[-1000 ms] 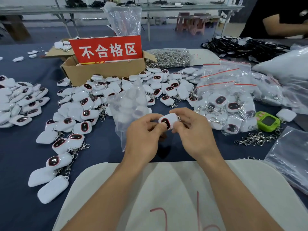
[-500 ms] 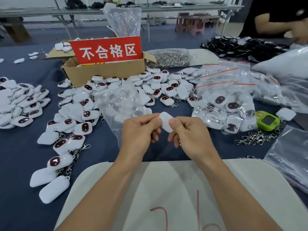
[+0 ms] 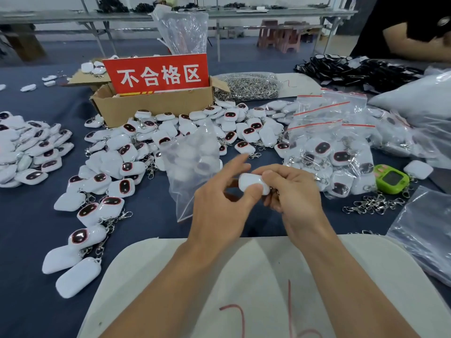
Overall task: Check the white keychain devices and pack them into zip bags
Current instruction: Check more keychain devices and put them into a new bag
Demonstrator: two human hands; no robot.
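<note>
The device (image 3: 252, 182) has shifted into the right hand (image 3: 295, 191), fingers curled round it, back up; the left hand (image 3: 219, 206) has loosened, fingers straight, thumb touching. Checking likely continues.

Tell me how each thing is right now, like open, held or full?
held device, plain side up, gripped by right hand
left hand, thumb on the device, forefinger lifted
cardboard box, open, red sign standing in it
clear bag, partly filled
zip bags, filled, piled together
green gadget, lying screen up, screen dark
</note>
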